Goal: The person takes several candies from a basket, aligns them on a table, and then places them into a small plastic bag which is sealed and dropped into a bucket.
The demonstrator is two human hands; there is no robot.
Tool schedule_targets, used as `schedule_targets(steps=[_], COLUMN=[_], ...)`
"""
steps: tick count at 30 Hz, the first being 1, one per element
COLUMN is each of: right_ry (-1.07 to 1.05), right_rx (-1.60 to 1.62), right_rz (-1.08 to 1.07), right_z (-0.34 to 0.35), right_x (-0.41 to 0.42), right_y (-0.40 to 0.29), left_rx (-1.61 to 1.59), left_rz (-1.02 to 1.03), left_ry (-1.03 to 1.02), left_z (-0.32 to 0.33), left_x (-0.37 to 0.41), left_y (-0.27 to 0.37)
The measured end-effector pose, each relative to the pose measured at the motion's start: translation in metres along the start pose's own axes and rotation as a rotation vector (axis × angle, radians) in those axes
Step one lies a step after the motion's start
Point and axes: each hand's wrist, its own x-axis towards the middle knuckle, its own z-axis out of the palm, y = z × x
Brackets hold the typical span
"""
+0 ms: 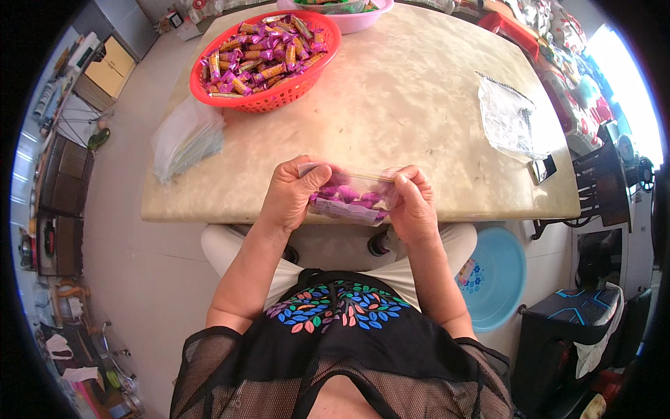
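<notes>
A clear plastic zip bag (349,209) with several purple-wrapped pieces inside is held up at the table's near edge. My left hand (293,191) pinches its upper left corner between thumb and fingers. At the upper right corner, my right hand (416,201) grips the zip strip the same way. A white printed strip runs along the lower part of the bag. Whether the zip is fully sealed cannot be told. Beyond my left hand stands a red plastic basket (261,107), heaped with purple-and-gold wrapped candies (261,55).
A stack of flat clear bags (188,139) lies at the marble-look table's (398,84) left. On its right are a clear plastic bag (505,118) and a phone-like dark object (543,170). A pink basin (361,21) stands at the back. On the floor sits a blue basin (497,293).
</notes>
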Motion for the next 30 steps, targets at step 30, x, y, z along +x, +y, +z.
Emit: schedule_targets(steps=[30], right_ry=[0.078], right_rx=[-1.113], right_rz=[-0.151], right_z=[-0.015], right_x=[0.028], right_y=[-0.021], left_rx=[0.426], left_rz=[-0.127], left_ry=[0.112], left_z=[-0.025], left_x=[0.043], left_y=[-0.028])
